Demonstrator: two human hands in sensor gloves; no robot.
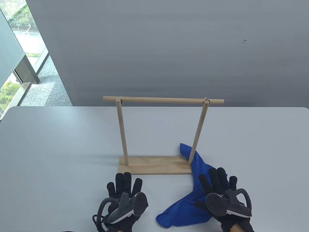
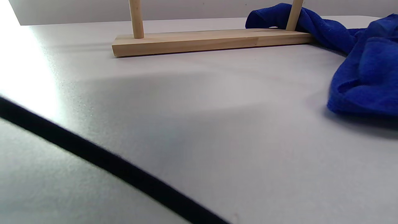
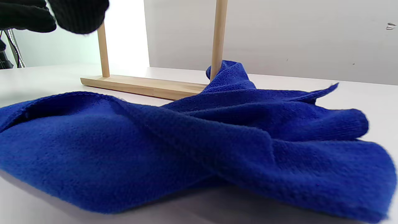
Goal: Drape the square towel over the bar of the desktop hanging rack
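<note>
Grey table (image 1: 60, 145) against a grey wall, window at far left. Blue square towel (image 1: 193, 193) lies crumpled in a long twisted strip on the tabletop, not on the rack. Its far end wraps around the foot of the rack's right post (image 1: 197, 131) and overlaps the right end of the wooden base (image 1: 154, 165); the near end fans out at the front edge of the table. Fabric is fleecy, folded over itself in several layers.

Wooden hanging rack bar (image 1: 163, 99) sits across two posts, bare.

Right hand (image 1: 221, 191) lies flat on the towel's middle, fingers spread and extended, nothing pinched. Left hand (image 1: 123, 193) is flat on the table just in front of the base, fingers straight, apart from the towel, holding nothing.

Right wrist view: towel folds and pile up close, fingertips (image 3: 77, 15) hanging above the cloth. Left wrist view: base edge (image 2: 211, 40) and towel (image 2: 363, 71) at right, no fingers visible.
</note>
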